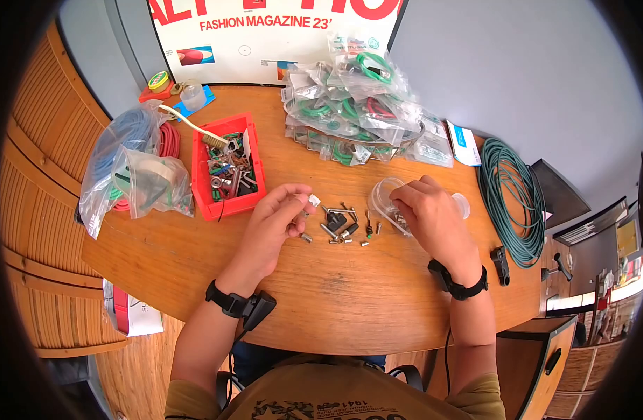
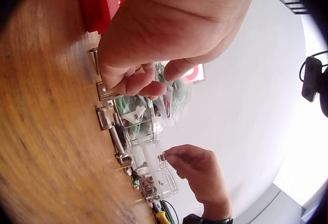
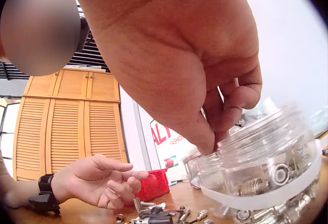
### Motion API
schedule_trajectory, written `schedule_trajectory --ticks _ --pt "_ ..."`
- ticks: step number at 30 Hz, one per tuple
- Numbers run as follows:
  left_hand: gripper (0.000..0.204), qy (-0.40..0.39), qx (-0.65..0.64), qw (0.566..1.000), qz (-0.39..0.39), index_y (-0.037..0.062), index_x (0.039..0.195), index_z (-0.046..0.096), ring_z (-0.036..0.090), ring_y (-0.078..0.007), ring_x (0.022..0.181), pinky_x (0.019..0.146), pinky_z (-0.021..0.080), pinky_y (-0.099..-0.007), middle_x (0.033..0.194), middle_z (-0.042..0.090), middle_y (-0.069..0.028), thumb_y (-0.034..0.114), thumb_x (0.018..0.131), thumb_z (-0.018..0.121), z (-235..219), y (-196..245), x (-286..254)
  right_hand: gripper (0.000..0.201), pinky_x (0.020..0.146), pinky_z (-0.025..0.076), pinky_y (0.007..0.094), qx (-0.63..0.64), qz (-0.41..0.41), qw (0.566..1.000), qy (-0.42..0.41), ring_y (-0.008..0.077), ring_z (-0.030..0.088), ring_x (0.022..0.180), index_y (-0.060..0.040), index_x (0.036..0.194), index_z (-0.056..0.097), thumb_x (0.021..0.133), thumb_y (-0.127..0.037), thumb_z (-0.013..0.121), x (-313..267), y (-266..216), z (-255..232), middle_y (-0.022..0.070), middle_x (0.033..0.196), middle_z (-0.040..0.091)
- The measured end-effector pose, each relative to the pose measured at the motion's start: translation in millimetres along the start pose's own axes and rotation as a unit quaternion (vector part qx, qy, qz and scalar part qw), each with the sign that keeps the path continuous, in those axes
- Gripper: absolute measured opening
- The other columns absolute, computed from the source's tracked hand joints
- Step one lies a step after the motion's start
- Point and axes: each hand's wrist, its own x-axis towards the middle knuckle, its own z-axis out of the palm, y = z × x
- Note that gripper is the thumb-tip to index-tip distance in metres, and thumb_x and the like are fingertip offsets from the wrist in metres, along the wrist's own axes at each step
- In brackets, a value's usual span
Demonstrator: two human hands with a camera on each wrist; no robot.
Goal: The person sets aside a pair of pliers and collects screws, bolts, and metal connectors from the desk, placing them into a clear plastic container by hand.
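My left hand (image 1: 276,213) is raised left of a pile of metal connectors (image 1: 342,227), palm turned inward, fingers bent. A small white piece (image 1: 313,200) shows at its fingertips; whether they grip it is unclear. In the right wrist view, my left hand (image 3: 100,183) has its thumb stretched out. My right hand (image 1: 433,217) is over a clear round jar (image 1: 384,189), fingertips together at its rim. A small dark piece (image 2: 162,157) appears pinched there in the left wrist view. Metal connectors (image 3: 253,187) fill the lower part of the jar (image 3: 246,152).
A red bin (image 1: 256,164) of mixed parts stands left, beside bagged cables (image 1: 129,150). Bagged green cables (image 1: 356,105) are piled at the back. A dark green cable coil (image 1: 510,203), a black clip (image 1: 500,266) and a clear round piece (image 1: 461,205) lie right.
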Motion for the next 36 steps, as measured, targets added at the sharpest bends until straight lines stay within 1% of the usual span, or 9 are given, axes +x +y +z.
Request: schedule_trajectory --ticks 8,15,21,23,27,29,30,32,36 --pt "0.03 -0.008 0.001 1.0 0.003 0.0061 0.141 0.068 0.057 -0.0057 0.084 0.077 0.047 -0.023 0.111 0.073 -0.0041 0.025 0.117 0.066 -1.7 -1.7 1.3 0.016 0.086 0.062 0.0489 0.051 -0.08 0.994 -0.051 0.0374 0.075 0.104 -0.002 0.111 0.079 0.095 -0.005 0.079 -2.7 -27.7 6.8 0.0142 0.118 0.069" --pt "0.03 -0.002 -0.001 1.0 -0.003 0.0061 0.141 0.068 0.058 -0.0055 0.084 0.077 0.047 -0.0228 0.11 0.073 -0.0038 0.024 0.117 0.066 -0.6 -0.8 0.5 0.016 0.089 0.062 0.0496 0.059 -0.063 0.995 -0.054 0.0387 0.074 0.106 -0.0013 0.114 0.079 0.099 -0.003 0.073 -2.5 -31.6 0.2 0.0143 0.117 0.07" --pt "0.03 -0.006 -0.005 1.0 0.003 0.006 0.14 0.068 0.058 -0.0053 0.084 0.076 0.047 -0.0227 0.11 0.073 -0.0038 0.024 0.117 0.066 -3.1 -2.9 1.5 0.024 0.089 0.062 0.0508 0.006 -0.065 0.996 -0.062 0.0397 0.074 0.108 -0.001 0.12 0.075 0.096 0.001 0.07 -3.8 -21.0 2.3 0.0155 0.116 0.069" --pt "0.03 -0.007 -0.007 1.0 0.004 0.006 0.14 0.068 0.058 -0.0053 0.084 0.076 0.047 -0.0227 0.11 0.073 -0.0039 0.024 0.117 0.066 -2.6 -2.6 1.5 0.027 0.088 0.062 0.0514 -0.01 -0.032 0.998 -0.059 0.0402 0.074 0.107 -0.001 0.12 0.073 0.094 0.003 0.069 -5.6 -20.0 1.4 0.0162 0.116 0.069" --pt "0.03 -0.001 -0.003 1.0 0.002 0.006 0.14 0.069 0.058 -0.0055 0.083 0.076 0.047 -0.0228 0.11 0.073 -0.0038 0.025 0.117 0.066 -1.5 -1.9 0.8 0.018 0.085 0.062 0.0524 -0.011 -0.021 0.999 -0.043 0.0408 0.076 0.102 -0.001 0.113 0.072 0.095 0.002 0.07 -6.1 -32.5 -9.4 0.016 0.113 0.069" --pt "0.03 -0.001 -0.003 1.0 0.002 0.0062 0.14 0.069 0.057 -0.0056 0.083 0.077 0.047 -0.0229 0.11 0.073 -0.0037 0.025 0.117 0.066 -1.3 -2.1 0.5 0.01 0.081 0.062 0.0527 0.044 -0.034 0.987 -0.15 0.0416 0.077 0.096 -0.0017 0.106 0.072 0.096 -0.001 0.072 -8.1 -37.2 -17.9 0.0157 0.108 0.073" --pt "0.03 -0.002 0.0 1.0 0.001 0.0065 0.14 0.069 0.057 -0.0057 0.083 0.077 0.047 -0.023 0.11 0.073 -0.0036 0.026 0.117 0.066 -1.2 -1.7 0.4 0.01 0.081 0.062 0.0527 0.044 -0.034 0.987 -0.15 0.0416 0.077 0.096 -0.0017 0.106 0.072 0.096 -0.001 0.072 -10.4 -37.2 -16.7 0.0157 0.108 0.073" --pt "0.03 -0.004 0.004 1.0 0.0 0.0067 0.14 0.069 0.057 -0.0057 0.083 0.077 0.047 -0.0231 0.11 0.073 -0.0034 0.026 0.117 0.066 -1.0 -0.9 0.4 0.016 0.081 0.06 0.0514 0.068 -0.032 0.953 -0.293 0.0391 0.078 0.097 -0.0046 0.107 0.076 0.093 -0.006 0.083 -15.2 -35.6 -11.1 0.0131 0.103 0.076" --pt "0.03 -0.005 0.005 1.0 -0.002 0.0071 0.14 0.069 0.057 -0.0057 0.084 0.077 0.047 -0.0232 0.111 0.072 -0.0032 0.026 0.117 0.066 -0.4 -0.6 0.2 0.012 0.081 0.06 0.0518 0.076 -0.037 0.936 -0.341 0.0399 0.078 0.095 -0.0041 0.104 0.075 0.095 -0.006 0.082 -18.3 -27.7 9.5 0.0138 0.1 0.078"
